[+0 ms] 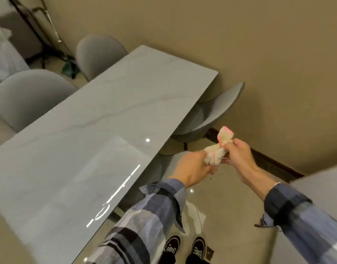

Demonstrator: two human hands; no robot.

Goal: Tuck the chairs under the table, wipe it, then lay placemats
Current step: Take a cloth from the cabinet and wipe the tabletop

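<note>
A long grey marble-look table [99, 119] runs from lower left to upper right. Off its right edge, over the floor, my left hand [192, 169] and my right hand [238, 156] both grip a cream cloth with pink trim [218, 149], which is bunched and twisted between them. One grey chair [211, 115] is pushed under the table's right side. Two grey chairs [30, 96] [99, 54] stand along the left side with their backs close to the table edge.
A beige wall with a dark skirting board [268, 161] runs close on the right. A pale surface [320, 189] juts in at the right edge. A metal stand [49, 35] and white fabric are at the upper left. My shoes [184, 246] are on glossy floor.
</note>
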